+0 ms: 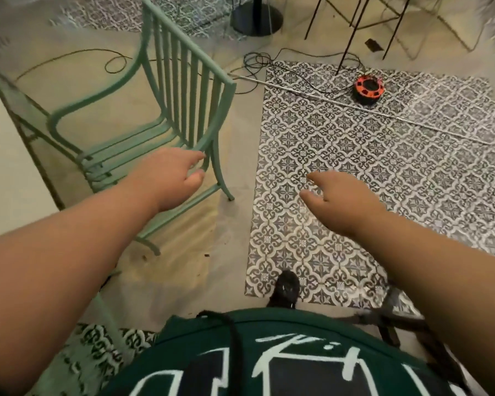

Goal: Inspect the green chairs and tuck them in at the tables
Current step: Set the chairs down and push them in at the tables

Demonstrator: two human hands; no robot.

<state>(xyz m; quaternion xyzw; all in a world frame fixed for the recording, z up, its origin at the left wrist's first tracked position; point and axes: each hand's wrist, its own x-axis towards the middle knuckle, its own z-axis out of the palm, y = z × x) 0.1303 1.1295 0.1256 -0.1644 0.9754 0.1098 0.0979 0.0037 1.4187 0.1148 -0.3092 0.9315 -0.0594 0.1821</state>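
reaching for the green chair (183,81) beside a pale table (6,167), the left hand (177,175) curls at its rear post, grip unclear; right hand (340,201) loose, empty. next probably needs a firm hold, then a push.

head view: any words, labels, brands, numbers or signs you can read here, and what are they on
No text here can be read.
Shirt: white hand-drawn marks, cut off at the frame edge; they form no readable word.
Reel: orange and black, too small and blurred to show any label.
Chair: no label or tag visible.
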